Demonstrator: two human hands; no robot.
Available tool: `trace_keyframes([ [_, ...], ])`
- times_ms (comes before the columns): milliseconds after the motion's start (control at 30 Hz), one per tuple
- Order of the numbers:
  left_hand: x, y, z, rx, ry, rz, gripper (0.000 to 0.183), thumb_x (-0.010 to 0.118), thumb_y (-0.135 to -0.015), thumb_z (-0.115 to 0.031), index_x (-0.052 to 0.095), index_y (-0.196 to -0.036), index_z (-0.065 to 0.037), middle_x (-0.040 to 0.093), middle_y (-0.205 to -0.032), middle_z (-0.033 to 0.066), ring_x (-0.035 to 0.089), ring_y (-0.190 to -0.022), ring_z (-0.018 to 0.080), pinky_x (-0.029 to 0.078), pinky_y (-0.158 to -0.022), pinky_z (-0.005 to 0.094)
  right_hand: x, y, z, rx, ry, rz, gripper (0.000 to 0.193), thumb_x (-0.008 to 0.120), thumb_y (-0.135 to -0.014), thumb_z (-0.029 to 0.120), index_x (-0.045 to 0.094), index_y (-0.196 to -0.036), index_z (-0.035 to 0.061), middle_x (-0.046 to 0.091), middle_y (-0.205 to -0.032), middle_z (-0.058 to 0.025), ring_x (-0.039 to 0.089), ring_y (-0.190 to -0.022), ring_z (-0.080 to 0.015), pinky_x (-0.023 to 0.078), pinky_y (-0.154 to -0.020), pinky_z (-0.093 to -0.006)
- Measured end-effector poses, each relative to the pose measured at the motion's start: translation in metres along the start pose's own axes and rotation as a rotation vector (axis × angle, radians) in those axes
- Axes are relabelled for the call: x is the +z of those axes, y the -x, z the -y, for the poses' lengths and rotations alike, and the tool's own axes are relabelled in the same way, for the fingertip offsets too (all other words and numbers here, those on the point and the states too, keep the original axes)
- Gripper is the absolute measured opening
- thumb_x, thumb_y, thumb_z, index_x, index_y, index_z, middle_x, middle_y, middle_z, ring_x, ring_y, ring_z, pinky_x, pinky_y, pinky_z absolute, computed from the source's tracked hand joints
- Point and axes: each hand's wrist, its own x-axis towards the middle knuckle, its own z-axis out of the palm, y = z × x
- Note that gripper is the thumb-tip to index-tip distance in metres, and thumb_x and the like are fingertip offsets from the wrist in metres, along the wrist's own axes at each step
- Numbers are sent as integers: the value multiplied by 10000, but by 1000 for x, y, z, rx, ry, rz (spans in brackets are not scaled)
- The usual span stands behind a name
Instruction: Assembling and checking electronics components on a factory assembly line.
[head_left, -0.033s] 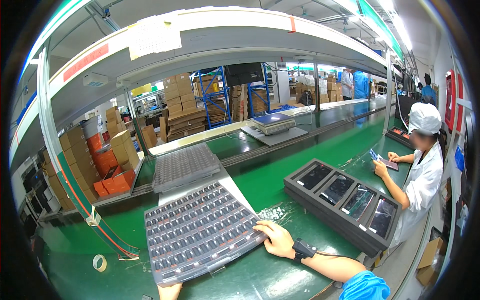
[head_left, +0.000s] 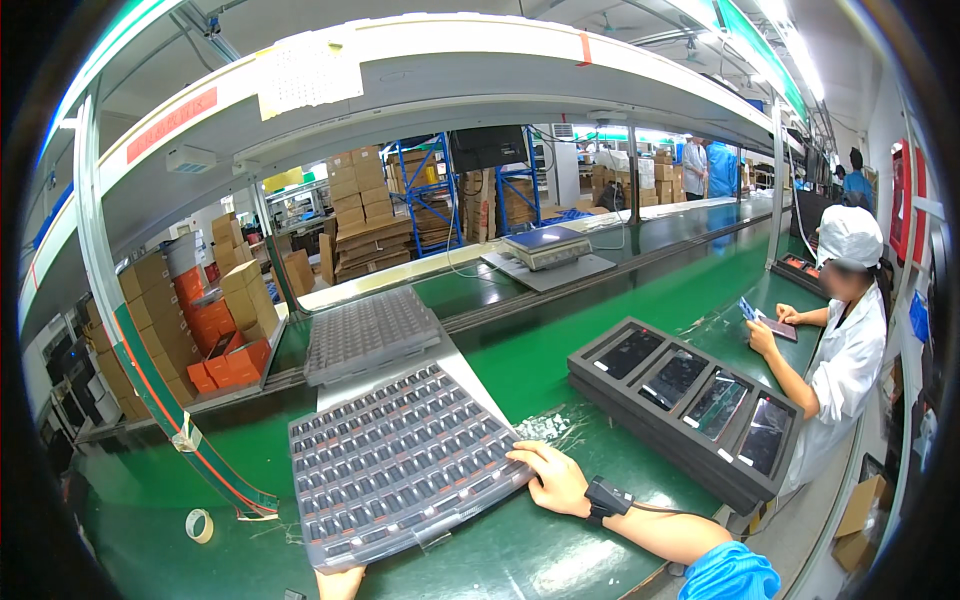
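A clear plastic tray [head_left: 395, 460] with rows of pockets lies tilted before me, and small dark parts fill the pockets. My right hand [head_left: 555, 482] grips its right edge, thumb and fingers closed at the rim. At the near left corner my left hand [head_left: 340, 582] holds the tray from below; its fingers are hidden underneath. Beyond this tray sits a stack of similar trays [head_left: 368, 335], whose pockets look grey. A silver board [head_left: 462, 372] shows beneath and between them. A black device with a cable [head_left: 607, 498] is strapped to my right wrist.
Black foam trays [head_left: 655, 432] with several dark-screened devices stand at the right on the green bench [head_left: 510, 350]. A tape roll [head_left: 209, 527] lies left, near a metal post [head_left: 150, 370]. A scale [head_left: 547, 250] stands farther back. A person in white [head_left: 850, 350] sits at the right, handling a device.
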Motion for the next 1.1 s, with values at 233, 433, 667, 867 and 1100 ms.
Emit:
trace_keyframes([
  [233, -1, 3, -1, 1, -5, -4, 257, 546, -966, -233, 639, -1077, -21, 690, -902, 130, 673, -724, 232, 540, -597, 343, -1, 0, 1, 18, -12, 6, 591, 554, -722, -43, 596, -1290, 116, 572, -1341, -126, 599, -1196, -337, 522, -1002, -419],
  [433, 3, 6, -4, 4, -4, -6, 267, 538, -970, -248, 648, -1063, -23, 691, -891, 132, 674, -725, 237, 540, -604, 347, -4, 1, 0, 28, -15, 3, 575, 558, -723, -48, 610, -1273, 111, 586, -1324, -130, 609, -1183, -331, 528, -989, -407],
  [667, -1, 5, 1, -9, -49, -30, 282, 528, -974, -265, 660, -1046, -26, 693, -878, 133, 675, -726, 244, 540, -614, 353, 4, -3, -1, -18, 12, -31, 570, 546, -707, -46, 621, -1257, 86, 601, -1308, -144, 615, -1175, -334, 530, -980, -397],
  [867, 6, 0, -14, -4, -99, -21, 298, 520, -978, -280, 669, -1032, -28, 694, -867, 134, 676, -726, 249, 541, -621, 357, 6, 1, -5, -20, -42, -25, 613, 539, -704, -67, 579, -1302, 63, 549, -1363, -170, 579, -1222, -355, 502, -1021, -399],
  [1100, 13, 2, -17, -15, -114, -3, 318, 511, -982, -297, 681, -1016, -31, 696, -854, 136, 677, -727, 255, 541, -631, 363, 6, 4, -8, 10, -49, -15, 626, 517, -712, -79, 574, -1313, 87, 544, -1377, -146, 565, -1244, -338, 491, -1040, -397],
])
